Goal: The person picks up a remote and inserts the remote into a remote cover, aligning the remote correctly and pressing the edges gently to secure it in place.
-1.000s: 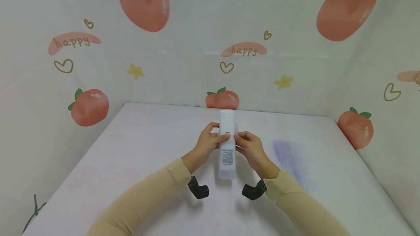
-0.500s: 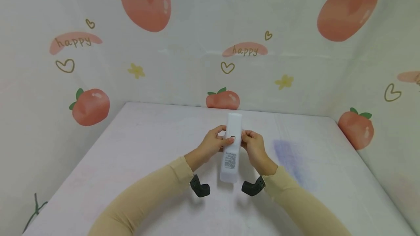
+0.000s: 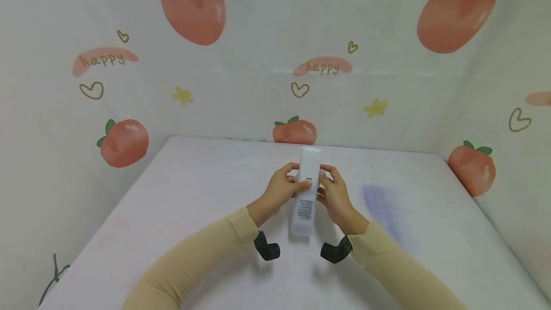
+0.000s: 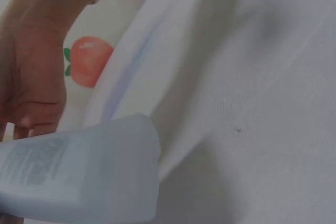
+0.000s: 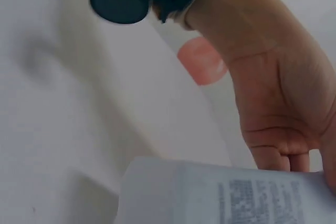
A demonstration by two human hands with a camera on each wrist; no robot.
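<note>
Head view: both hands [image 3: 307,190] grip white remote [image 3: 305,190] above table [image 3: 193,195].

Head view: bright, even, diffuse light; colours pale, washed. Soft faint shadows under forearms near tabletop [image 3: 181,214] front edge. No glare. Wide-angle bend at frame edges, backdrop lines curving. Both wrist views dimmer, greyish, soft; white bottle [image 4: 79,171] close to lens, blurred, label print unreadable; broad soft shadows on cloth.
</note>
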